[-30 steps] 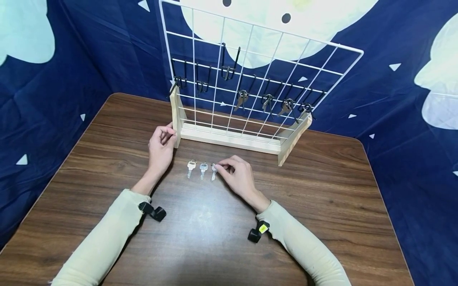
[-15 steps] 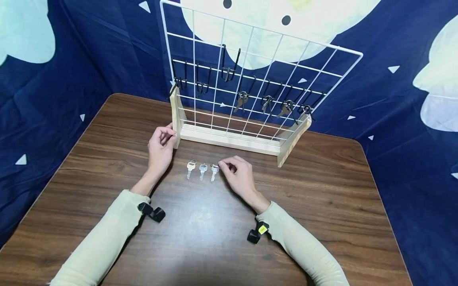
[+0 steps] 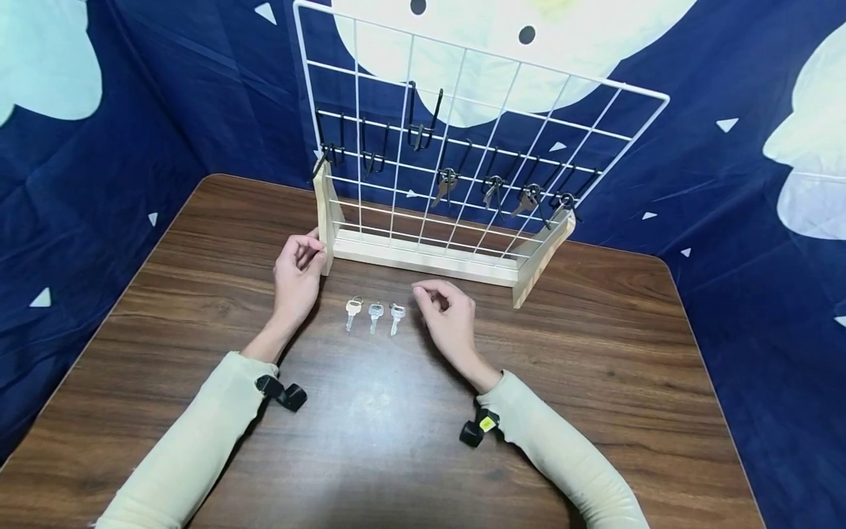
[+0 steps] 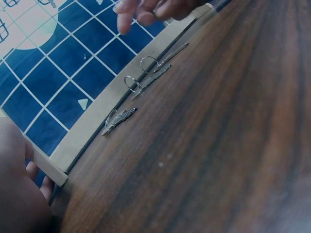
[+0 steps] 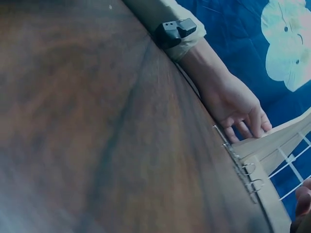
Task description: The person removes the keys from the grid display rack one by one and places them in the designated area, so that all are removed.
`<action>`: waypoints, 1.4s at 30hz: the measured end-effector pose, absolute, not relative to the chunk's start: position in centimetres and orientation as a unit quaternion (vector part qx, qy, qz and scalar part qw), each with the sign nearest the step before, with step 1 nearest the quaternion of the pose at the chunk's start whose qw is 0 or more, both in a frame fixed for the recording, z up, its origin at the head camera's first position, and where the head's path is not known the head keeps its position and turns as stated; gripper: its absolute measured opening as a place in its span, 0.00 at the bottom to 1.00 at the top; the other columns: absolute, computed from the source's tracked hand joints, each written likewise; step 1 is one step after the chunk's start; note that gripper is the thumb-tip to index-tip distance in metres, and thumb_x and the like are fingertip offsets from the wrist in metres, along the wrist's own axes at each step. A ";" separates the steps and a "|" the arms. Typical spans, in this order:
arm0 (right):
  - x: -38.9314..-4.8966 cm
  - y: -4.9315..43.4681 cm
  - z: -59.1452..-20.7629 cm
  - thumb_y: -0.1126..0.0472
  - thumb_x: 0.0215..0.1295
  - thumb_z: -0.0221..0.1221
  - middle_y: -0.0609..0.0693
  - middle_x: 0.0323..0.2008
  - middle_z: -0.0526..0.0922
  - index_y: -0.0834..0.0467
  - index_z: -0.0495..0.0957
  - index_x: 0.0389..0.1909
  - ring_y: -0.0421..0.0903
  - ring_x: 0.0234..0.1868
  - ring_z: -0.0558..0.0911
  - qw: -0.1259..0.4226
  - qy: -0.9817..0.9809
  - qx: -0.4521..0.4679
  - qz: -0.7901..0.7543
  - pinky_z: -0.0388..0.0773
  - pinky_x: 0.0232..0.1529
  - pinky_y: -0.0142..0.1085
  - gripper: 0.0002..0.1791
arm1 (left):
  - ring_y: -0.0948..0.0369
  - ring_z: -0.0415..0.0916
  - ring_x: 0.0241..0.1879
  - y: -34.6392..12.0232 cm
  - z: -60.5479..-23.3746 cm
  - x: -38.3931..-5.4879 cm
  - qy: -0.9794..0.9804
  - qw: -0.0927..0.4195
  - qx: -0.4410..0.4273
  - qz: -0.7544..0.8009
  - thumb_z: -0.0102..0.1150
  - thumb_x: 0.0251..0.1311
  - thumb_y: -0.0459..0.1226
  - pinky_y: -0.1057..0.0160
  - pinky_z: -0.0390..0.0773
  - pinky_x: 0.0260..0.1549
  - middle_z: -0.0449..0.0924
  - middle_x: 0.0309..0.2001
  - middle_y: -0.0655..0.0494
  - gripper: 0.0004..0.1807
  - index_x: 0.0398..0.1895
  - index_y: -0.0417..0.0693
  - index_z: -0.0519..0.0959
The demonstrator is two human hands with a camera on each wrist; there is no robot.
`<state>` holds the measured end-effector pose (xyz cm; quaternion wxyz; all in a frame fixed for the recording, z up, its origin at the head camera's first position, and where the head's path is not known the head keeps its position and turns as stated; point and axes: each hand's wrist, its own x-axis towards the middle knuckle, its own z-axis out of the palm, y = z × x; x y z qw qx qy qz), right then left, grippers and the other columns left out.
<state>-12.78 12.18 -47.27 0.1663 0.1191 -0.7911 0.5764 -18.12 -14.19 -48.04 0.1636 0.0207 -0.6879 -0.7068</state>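
Note:
My left hand [image 3: 297, 283] grips the wooden left upright [image 3: 323, 206] of a white wire grid rack, thumb on the near side; in the left wrist view some of its fingertips [image 4: 47, 187] show past the wood. Three silver keys with rings lie in a row on the table: a left key [image 3: 353, 312], a middle key [image 3: 375, 316] and a right key [image 3: 396, 318]. My right hand [image 3: 451, 316] hovers just right of the row, fingers loosely bent and nothing held. In the left wrist view its fingers [image 4: 125, 22] hang above the keys.
Black hooks [image 3: 421, 136] hang across the wire grid, and keys [image 3: 446, 184] dangle from several on the right. A pale wooden base bar [image 3: 423, 261] joins the two uprights on the brown table [image 3: 595, 411]. Blue patterned cloth [image 3: 231, 88] encloses the back and sides.
My right hand has come off the right key and moved a little up and to the right. The left hand and the rack have stayed put.

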 end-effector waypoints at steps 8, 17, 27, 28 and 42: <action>-13.0 12.4 -45.4 0.69 0.75 0.69 0.62 0.26 0.85 0.67 0.90 0.47 0.40 0.16 0.73 0.200 -0.759 0.111 0.610 0.64 0.20 0.21 0.07 | 0.44 0.76 0.74 -14.2 -48.0 -18.1 -0.686 0.160 0.027 -0.709 0.55 0.76 0.20 0.57 0.78 0.76 0.77 0.75 0.35 0.06 0.43 0.36 0.75; -13.7 12.4 -43.1 0.70 0.75 0.66 0.62 0.27 0.83 0.68 0.87 0.53 0.32 0.19 0.68 0.238 -0.714 0.112 0.649 0.62 0.19 0.23 0.11 | 0.43 0.77 0.73 -14.1 -48.0 -18.1 -0.685 0.163 0.026 -0.709 0.55 0.75 0.19 0.58 0.78 0.75 0.78 0.74 0.36 0.07 0.44 0.36 0.75; -14.5 11.7 -40.8 0.67 0.78 0.64 0.55 0.27 0.84 0.69 0.80 0.63 0.34 0.14 0.70 0.249 -0.661 0.127 0.696 0.64 0.14 0.25 0.18 | 0.42 0.76 0.74 -14.0 -48.0 -18.1 -0.685 0.163 0.025 -0.710 0.55 0.75 0.19 0.58 0.78 0.75 0.78 0.74 0.36 0.05 0.45 0.33 0.74; -14.5 11.6 -40.6 0.67 0.78 0.64 0.52 0.27 0.84 0.69 0.79 0.64 0.34 0.14 0.69 0.248 -0.657 0.128 0.701 0.64 0.13 0.25 0.18 | 0.42 0.76 0.74 -14.0 -48.0 -18.1 -0.685 0.163 0.025 -0.709 0.54 0.75 0.19 0.58 0.78 0.75 0.78 0.74 0.35 0.06 0.45 0.34 0.75; -16.4 10.5 -39.0 0.66 0.80 0.61 0.57 0.27 0.83 0.65 0.73 0.74 0.36 0.14 0.69 0.251 -0.617 0.114 0.737 0.64 0.14 0.25 0.25 | 0.43 0.77 0.73 -14.2 -48.1 -18.1 -0.687 0.164 0.022 -0.707 0.55 0.75 0.19 0.58 0.78 0.75 0.78 0.74 0.36 0.06 0.45 0.35 0.75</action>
